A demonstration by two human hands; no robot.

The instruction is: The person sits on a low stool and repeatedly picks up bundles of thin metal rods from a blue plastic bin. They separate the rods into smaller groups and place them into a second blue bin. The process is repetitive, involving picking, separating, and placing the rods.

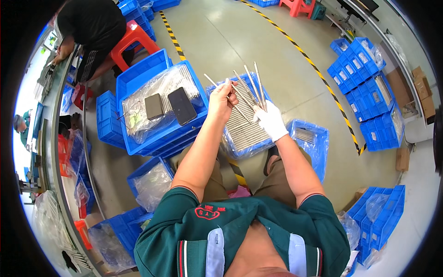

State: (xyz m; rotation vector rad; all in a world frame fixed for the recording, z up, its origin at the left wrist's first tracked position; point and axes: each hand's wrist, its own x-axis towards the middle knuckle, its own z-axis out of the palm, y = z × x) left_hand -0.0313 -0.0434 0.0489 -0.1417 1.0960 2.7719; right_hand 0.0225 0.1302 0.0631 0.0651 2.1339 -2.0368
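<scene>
The left hand (221, 101), bare, has its thumb and fingertips pinched narrow on a slim metal rod (210, 79), which slants from far left to near right. Just to its right, the right hand (272, 123), in a white glove, closes around the near ends of several fanned rods (259, 84) that point away; they overlap, so I cannot tell their exact number. Under both hands stands a blue crate (247, 151) lined with clear plastic, and many similar loose rods (242, 133) lie side by side in it. Near right of it is another blue crate (320, 150). To the left, a larger blue tray (161, 140) bears more plastic-covered rods, with a black phone (182, 105) and a dark flat box (154, 106) resting on top. Farther left, a red stool (138, 34) stands by a person in black (94, 23). Far right, blue bins (361, 67) are stacked beyond striped floor tape (323, 79).
</scene>
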